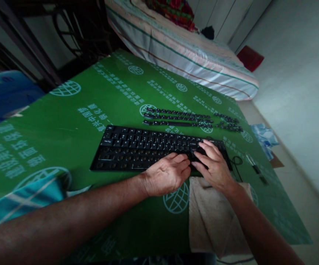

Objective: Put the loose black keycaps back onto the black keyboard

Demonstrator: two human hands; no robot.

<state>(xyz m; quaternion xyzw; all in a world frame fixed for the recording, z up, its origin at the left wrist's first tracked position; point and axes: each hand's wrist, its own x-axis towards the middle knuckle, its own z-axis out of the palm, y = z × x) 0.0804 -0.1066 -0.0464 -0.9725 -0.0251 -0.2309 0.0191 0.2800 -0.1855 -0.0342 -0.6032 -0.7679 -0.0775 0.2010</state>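
A black computer keyboard (pixel 137 141) lies on the green table, its lower rows bare of keycaps and its upper rows still capped. My left hand (pixel 170 171) rests at the keyboard's front edge, right of the middle, with its fingers curled together; what they pinch, if anything, is hidden. Close beside it, my right hand (pixel 213 165) lies over the keyboard's right part, fingers spread and touching it. Loose black keycaps (pixel 178 117) are laid out in rows behind the keyboard. Under my right wrist spreads a beige cloth (pixel 214 217).
The green table (pixel 93 99) has printed white lettering and globes. A thin tool (pixel 253 164) and a black cable (pixel 236 161) lie to the right. A teal checked cloth (pixel 35 198) sits at the left. Beyond the table stand a bed (pixel 192 55) and a blue object (pixel 7 92).
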